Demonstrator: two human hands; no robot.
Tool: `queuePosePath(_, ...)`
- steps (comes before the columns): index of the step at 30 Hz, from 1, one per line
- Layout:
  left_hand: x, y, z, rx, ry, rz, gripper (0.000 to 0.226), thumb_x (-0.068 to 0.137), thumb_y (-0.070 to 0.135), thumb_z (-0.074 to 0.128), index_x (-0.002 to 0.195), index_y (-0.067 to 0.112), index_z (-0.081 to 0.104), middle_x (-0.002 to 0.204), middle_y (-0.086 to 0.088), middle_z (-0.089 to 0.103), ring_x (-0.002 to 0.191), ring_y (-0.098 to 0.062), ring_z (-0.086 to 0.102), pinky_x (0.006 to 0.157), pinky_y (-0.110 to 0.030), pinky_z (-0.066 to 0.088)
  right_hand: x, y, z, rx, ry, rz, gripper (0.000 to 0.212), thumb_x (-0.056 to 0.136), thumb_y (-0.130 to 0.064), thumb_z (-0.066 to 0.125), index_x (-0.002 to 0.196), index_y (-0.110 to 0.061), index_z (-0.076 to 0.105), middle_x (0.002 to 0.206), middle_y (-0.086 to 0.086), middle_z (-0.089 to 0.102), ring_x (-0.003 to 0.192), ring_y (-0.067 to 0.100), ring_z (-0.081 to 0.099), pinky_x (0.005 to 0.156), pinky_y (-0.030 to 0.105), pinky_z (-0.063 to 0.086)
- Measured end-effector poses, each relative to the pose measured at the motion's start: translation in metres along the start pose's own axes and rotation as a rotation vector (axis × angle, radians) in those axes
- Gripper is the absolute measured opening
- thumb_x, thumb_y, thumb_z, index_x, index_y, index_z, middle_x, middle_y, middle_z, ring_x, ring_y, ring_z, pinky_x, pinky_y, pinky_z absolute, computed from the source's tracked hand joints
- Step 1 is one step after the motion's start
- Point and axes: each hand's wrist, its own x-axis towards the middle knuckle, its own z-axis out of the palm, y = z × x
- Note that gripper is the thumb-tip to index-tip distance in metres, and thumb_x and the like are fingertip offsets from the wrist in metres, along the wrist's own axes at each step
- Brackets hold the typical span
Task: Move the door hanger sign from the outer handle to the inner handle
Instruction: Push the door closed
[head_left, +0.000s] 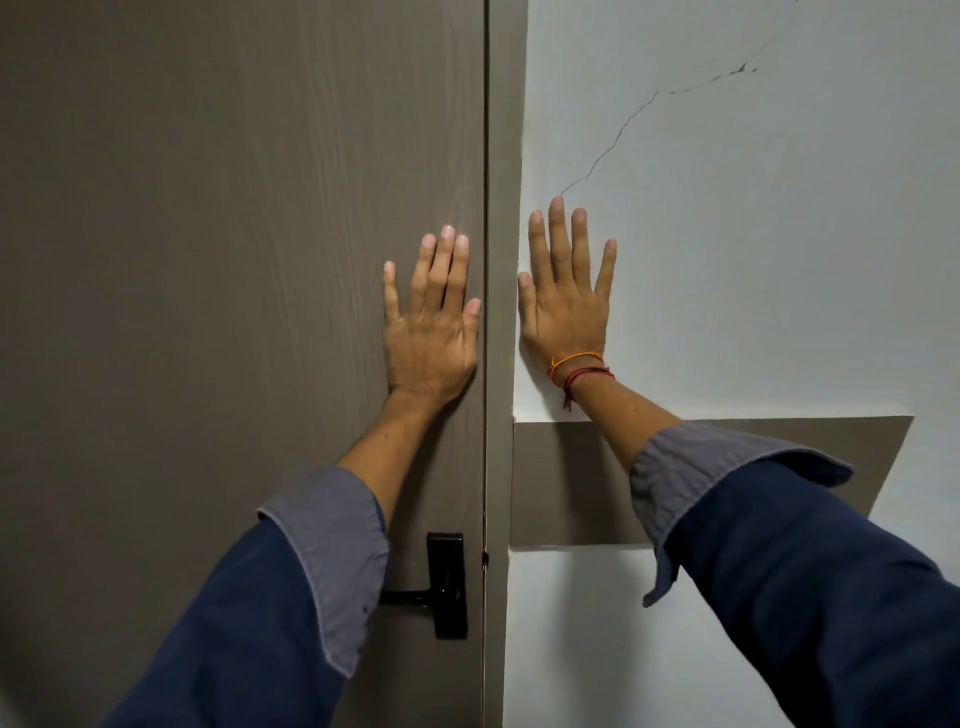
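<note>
A grey-brown wood-grain door (208, 260) fills the left half of the view and stands closed against its frame (501, 156). My left hand (431, 322) lies flat on the door near its right edge, fingers spread, holding nothing. My right hand (566, 301) presses flat on the white wall (753, 234) just right of the frame, fingers apart, with thread bracelets at the wrist. A black lever handle (447, 584) on its black plate sits low on the door, partly hidden behind my left sleeve. No door hanger sign is in view.
A grey-brown horizontal band (571, 483) crosses the wall below my right wrist. A thin crack (618, 140) runs up the wall toward the upper right.
</note>
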Motion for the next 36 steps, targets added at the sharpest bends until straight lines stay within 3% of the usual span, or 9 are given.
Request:
queuePosePath(8,0.005,-0.002,0.024,0.031,0.003,-0.032,0.066,0.108,0.04,0.032,0.166,0.019,0.009,0.175,-0.003,0.015,0.162,-0.019,0.012,0.129,-0.06,0.01,0.0,0.002,0.007,-0.043,0.061,-0.012,0.062,0.108,-0.043,0.024,0.165,-0.02,0.015,0.172,0.008,0.021,0.16,0.03,0.02,0.126,0.063,0.015)
queuePosePath(25,0.01,-0.007,0.046,0.068,-0.005,-0.035,0.064,0.109,0.041,0.032,0.166,0.018,0.013,0.173,-0.003,0.02,0.161,-0.02,0.017,0.128,-0.061,0.015,0.002,0.003,0.008,-0.109,0.094,-0.01,0.062,0.107,-0.044,0.025,0.163,-0.018,0.023,0.169,0.01,0.028,0.157,0.032,0.027,0.125,0.065,0.021)
queuePosePath(36,-0.082,-0.03,0.016,0.025,-0.273,0.047,0.068,0.109,0.037,0.04,0.166,0.018,0.009,0.175,-0.006,0.012,0.162,-0.024,0.01,0.131,-0.052,0.013,0.001,0.002,0.006,-0.147,0.048,0.011,0.059,0.108,-0.044,0.025,0.162,-0.02,0.024,0.168,0.009,0.033,0.155,0.034,0.032,0.123,0.066,0.024)
